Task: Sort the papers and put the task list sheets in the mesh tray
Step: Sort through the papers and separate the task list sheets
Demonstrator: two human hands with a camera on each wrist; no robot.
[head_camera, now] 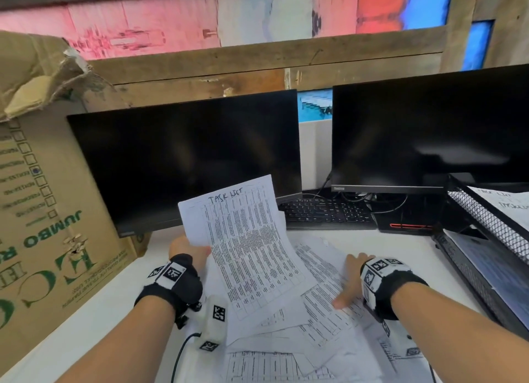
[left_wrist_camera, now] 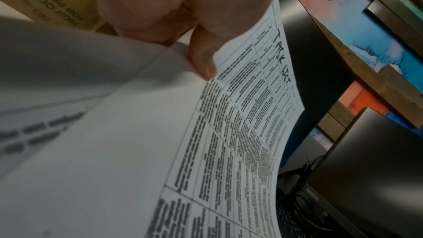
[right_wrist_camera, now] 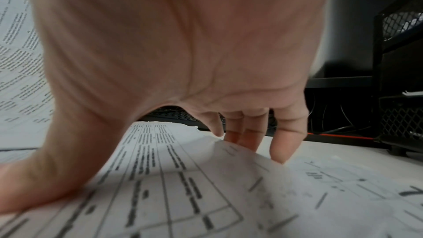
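My left hand (head_camera: 187,252) holds up a task list sheet (head_camera: 246,245) by its left edge, thumb (left_wrist_camera: 202,57) pressed on the printed face and the other fingers curled behind it, where I cannot see them. The sheet is lifted off the desk (head_camera: 94,319) and tilted back toward the left monitor (head_camera: 183,165), with "TASK LIST" handwritten across its top and a dense table printed below. Its lower part curves down over the pile of papers (head_camera: 323,311) spread on the desk in front of me.

My right hand (head_camera: 350,281) lies on that pile, fingers (right_wrist_camera: 250,133) straight and close together with their tips on the paper, thumb splayed out to the side and pressing a printed sheet flat. It grips nothing.

The mesh tray (head_camera: 486,219) stands at the right edge of the desk, well apart from the sheet I hold. A sheet (head_camera: 506,203) with handwriting lies in its top tier; the writing looks like "TASK LIST", though it is too small to be sure.

A cardboard box (head_camera: 54,199) stands at my left, touching the left monitor's corner. A keyboard (head_camera: 326,213) sits under the right monitor (head_camera: 429,130).
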